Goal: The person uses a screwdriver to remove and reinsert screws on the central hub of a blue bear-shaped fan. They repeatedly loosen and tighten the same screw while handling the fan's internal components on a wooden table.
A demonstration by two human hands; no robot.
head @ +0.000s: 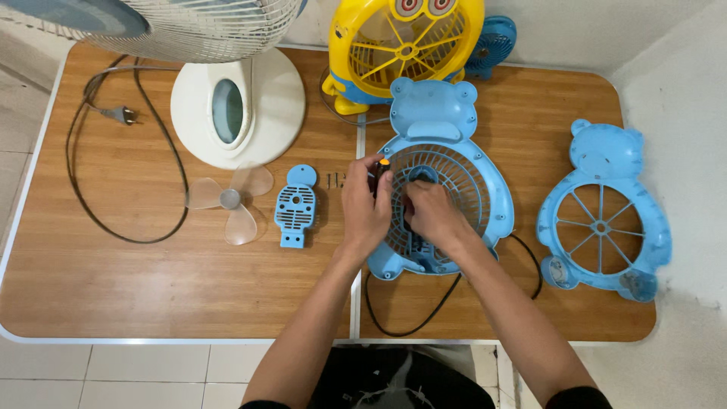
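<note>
Both hands work over a blue bear-shaped fan housing [462,163] lying flat near the bench [113,288] centre, its ears pointing to the far edge, long axis running front to back. The left hand [365,208] grips an orange-tipped screwdriver [382,168]; the right hand [430,213] pinches inside the grille. Open wood lies front-left.

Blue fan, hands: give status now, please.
Left hand holds screwdriver. Right hand on blue fan grille. Nothing in the way.

Home repair corner: low wooden folding table [113,288] on tiled floor [113,371], dismantled small fans [409,45], white wall [666,45].
</note>
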